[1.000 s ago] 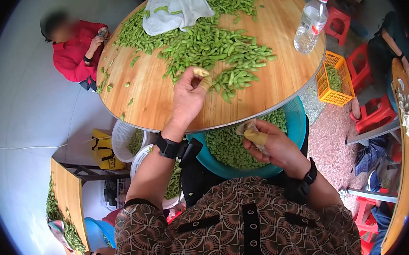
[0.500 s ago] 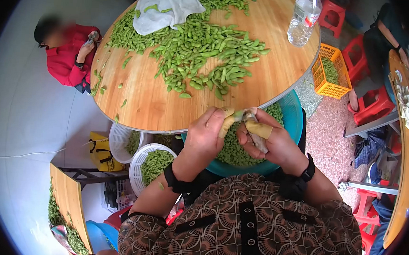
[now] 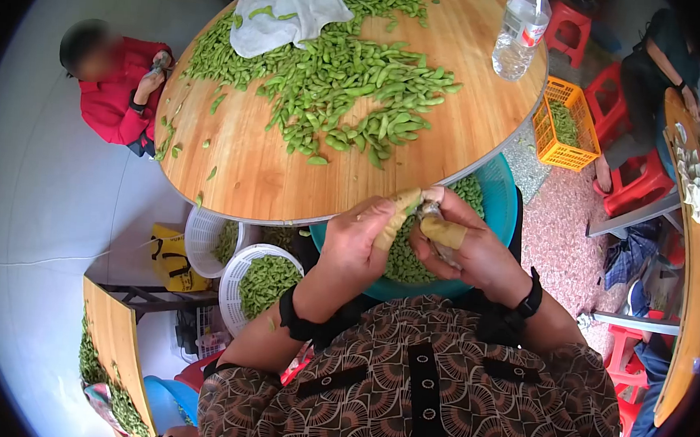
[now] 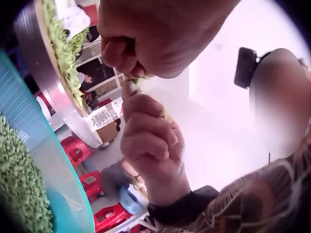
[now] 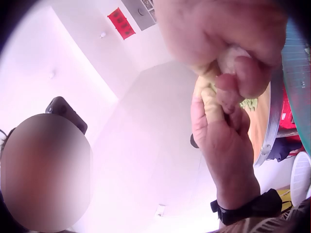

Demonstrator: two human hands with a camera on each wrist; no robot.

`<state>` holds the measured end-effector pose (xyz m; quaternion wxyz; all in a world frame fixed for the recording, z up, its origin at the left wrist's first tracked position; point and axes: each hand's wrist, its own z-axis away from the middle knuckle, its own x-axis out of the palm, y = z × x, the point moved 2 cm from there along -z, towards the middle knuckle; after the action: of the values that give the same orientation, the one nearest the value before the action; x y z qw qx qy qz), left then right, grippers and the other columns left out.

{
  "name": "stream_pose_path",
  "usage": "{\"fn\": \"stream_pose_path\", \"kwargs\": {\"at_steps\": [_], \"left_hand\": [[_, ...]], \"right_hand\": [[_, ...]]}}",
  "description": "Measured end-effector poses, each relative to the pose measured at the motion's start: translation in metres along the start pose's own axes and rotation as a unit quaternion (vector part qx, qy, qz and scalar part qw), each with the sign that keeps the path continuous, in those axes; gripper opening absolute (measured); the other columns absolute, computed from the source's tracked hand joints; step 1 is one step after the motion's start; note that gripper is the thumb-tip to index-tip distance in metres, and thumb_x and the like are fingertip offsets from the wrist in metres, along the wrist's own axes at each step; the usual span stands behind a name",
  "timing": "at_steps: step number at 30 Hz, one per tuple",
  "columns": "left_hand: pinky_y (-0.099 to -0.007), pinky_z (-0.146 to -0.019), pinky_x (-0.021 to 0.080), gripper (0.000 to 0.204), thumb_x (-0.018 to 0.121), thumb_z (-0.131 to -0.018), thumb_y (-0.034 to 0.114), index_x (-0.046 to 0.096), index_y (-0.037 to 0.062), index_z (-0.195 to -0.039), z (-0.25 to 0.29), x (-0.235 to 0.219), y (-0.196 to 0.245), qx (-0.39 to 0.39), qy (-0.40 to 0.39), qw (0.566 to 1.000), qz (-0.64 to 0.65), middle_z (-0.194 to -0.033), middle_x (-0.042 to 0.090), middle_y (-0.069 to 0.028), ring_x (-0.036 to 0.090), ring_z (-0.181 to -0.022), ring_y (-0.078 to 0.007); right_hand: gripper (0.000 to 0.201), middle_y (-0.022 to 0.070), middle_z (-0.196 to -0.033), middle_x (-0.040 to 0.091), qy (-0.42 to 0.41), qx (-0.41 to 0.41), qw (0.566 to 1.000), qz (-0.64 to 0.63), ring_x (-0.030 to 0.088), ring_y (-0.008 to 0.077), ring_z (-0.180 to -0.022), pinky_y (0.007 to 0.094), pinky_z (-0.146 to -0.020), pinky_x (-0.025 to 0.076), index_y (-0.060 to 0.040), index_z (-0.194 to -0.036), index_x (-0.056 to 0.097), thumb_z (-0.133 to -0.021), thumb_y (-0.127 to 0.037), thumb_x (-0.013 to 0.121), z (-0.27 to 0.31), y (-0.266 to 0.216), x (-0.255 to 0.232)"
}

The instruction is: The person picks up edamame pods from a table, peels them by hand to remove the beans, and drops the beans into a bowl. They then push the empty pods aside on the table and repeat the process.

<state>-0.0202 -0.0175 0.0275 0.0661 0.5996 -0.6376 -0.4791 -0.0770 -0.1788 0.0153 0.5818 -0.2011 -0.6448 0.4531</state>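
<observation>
My left hand (image 3: 357, 239), with yellowish wraps on thumb and finger, pinches a green soybean pod (image 3: 412, 206) at the near edge of the round table. Against it, fingertips meeting, is my right hand (image 3: 482, 248), also wrapped in yellow. Its curled fingers grip a small whitish wrapped object (image 3: 445, 253); I cannot tell its kind, since the fingers cover most of it. Below both hands stands a teal basin (image 3: 510, 213) of shelled green beans (image 3: 412, 259). Heaped pods (image 3: 359, 89) cover the middle of the table (image 3: 232, 161).
A white cloth (image 3: 287, 11) lies over the pods, and a water bottle (image 3: 519, 35) stands at the table's right. White baskets (image 3: 233, 291) of green pods are at lower left. Beyond the table are a yellow crate (image 3: 565, 156), red stools (image 3: 640, 190) and a seated person in red (image 3: 119, 93).
My left hand has come back from the pod heap toward me with a pod and met my right hand over the basin. In the last half second the hands have closed together around the pod.
</observation>
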Motion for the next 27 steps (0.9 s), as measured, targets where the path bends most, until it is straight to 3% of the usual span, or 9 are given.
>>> {"fn": "stream_pose_path", "kwargs": {"at_steps": [3, 5, 7, 11, 17, 19, 21, 23, 27], "left_hand": [[-0.0204, -0.054, 0.043, 0.028, 0.051, -0.098, 0.017, 0.060, 0.0020, -0.119, 0.008, -0.007, 0.006, -0.131, -0.047, 0.980, 0.143, -0.078, 0.059, -0.0004, 0.051, -0.058, -0.0085], [-0.0213, -0.048, 0.041, 0.023, 0.051, -0.098, 0.011, 0.059, 0.0044, -0.119, 0.021, 0.004, -0.020, -0.358, -0.092, 0.645, 0.669, -0.081, 0.060, -0.0016, 0.051, -0.057, -0.0072], [-0.0181, -0.042, 0.029, 0.024, 0.052, -0.098, 0.012, 0.057, 0.0076, -0.120, 0.023, 0.014, -0.022, -0.393, -0.054, 0.673, 0.624, -0.071, 0.051, 0.0024, 0.039, -0.049, -0.0030], [-0.0236, -0.057, 0.049, 0.022, 0.067, -0.086, 0.003, 0.062, 0.0013, -0.108, 0.017, 0.011, -0.012, -0.097, 0.022, 0.992, 0.074, -0.082, 0.066, -0.0039, 0.062, -0.068, -0.0102], [-0.0240, -0.055, 0.048, 0.019, 0.065, -0.088, 0.003, 0.060, 0.0002, -0.106, 0.017, 0.003, -0.018, -0.013, 0.029, 0.999, -0.005, -0.078, 0.065, -0.0050, 0.061, -0.067, -0.0118], [-0.0205, -0.047, 0.040, 0.008, 0.062, -0.092, 0.011, 0.064, 0.0041, -0.097, 0.025, 0.003, -0.039, -0.368, -0.048, 0.762, 0.530, -0.079, 0.062, -0.0023, 0.053, -0.057, -0.0073], [-0.0175, -0.044, 0.031, 0.010, 0.055, -0.096, 0.013, 0.063, 0.0065, -0.093, 0.026, 0.007, -0.039, -0.390, -0.035, 0.753, 0.529, -0.073, 0.058, 0.0014, 0.044, -0.053, -0.0043], [-0.0210, -0.046, 0.036, 0.009, 0.056, -0.093, 0.007, 0.064, 0.0037, -0.094, 0.028, 0.008, -0.036, -0.347, -0.023, 0.915, 0.204, -0.071, 0.059, -0.0005, 0.047, -0.054, -0.0071], [-0.0258, -0.050, 0.042, 0.010, 0.059, -0.088, 0.002, 0.065, 0.0010, -0.096, 0.026, 0.012, -0.018, -0.132, 0.010, 0.990, -0.043, -0.071, 0.061, -0.0065, 0.051, -0.054, -0.0109]], "right_hand": [[0.030, 0.0055, -0.076, 0.055, -0.075, 0.074, 0.984, -0.141, 0.043, 0.0080, -0.043, 0.0195, -0.035, 0.027, -0.0080, -0.127, 0.042, -0.098, -0.017, 0.045, 0.003, -0.005, 0.000], [0.032, 0.0055, -0.074, 0.055, -0.079, 0.086, 0.974, -0.194, 0.039, 0.0073, -0.038, 0.0191, -0.033, 0.026, -0.0071, -0.126, 0.043, -0.096, -0.018, 0.048, -0.004, 0.013, -0.010], [0.033, 0.0055, -0.074, 0.056, -0.076, 0.088, 0.959, -0.258, 0.040, 0.0076, -0.039, 0.0195, -0.033, 0.027, -0.0069, -0.125, 0.043, -0.096, -0.020, 0.050, -0.009, 0.022, -0.015], [0.033, 0.0056, -0.075, 0.058, -0.019, 0.089, 0.976, -0.200, 0.042, 0.0081, -0.040, 0.0197, -0.033, 0.028, -0.0073, -0.126, 0.044, -0.096, -0.021, 0.050, -0.009, 0.020, -0.019], [0.029, 0.0056, -0.075, 0.059, 0.032, 0.092, 0.990, -0.103, 0.045, 0.0099, -0.043, 0.0220, -0.035, 0.031, -0.0084, -0.123, 0.046, -0.096, -0.020, 0.049, -0.007, 0.017, -0.010], [0.027, 0.0048, -0.073, 0.057, 0.074, 0.063, 0.995, 0.004, 0.045, 0.0097, -0.043, 0.0218, -0.037, 0.031, -0.0097, -0.121, 0.047, -0.097, -0.020, 0.048, -0.005, 0.016, -0.007], [0.025, 0.0047, -0.075, 0.056, 0.070, 0.078, 0.992, 0.072, 0.049, 0.0109, -0.048, 0.0234, -0.042, 0.035, -0.0091, -0.119, 0.049, -0.095, -0.018, 0.051, -0.007, 0.014, -0.016], [0.024, 0.0046, -0.076, 0.056, 0.068, 0.092, 0.984, 0.138, 0.052, 0.0121, -0.054, 0.0250, -0.046, 0.038, -0.0085, -0.116, 0.050, -0.094, -0.015, 0.054, -0.008, 0.018, -0.020], [0.024, 0.0091, -0.081, 0.054, 0.169, -0.157, 0.873, 0.430, 0.058, 0.0197, -0.073, 0.0314, -0.062, 0.044, -0.0035, -0.103, 0.054, -0.081, -0.004, 0.064, -0.013, 0.010, -0.015]]}}
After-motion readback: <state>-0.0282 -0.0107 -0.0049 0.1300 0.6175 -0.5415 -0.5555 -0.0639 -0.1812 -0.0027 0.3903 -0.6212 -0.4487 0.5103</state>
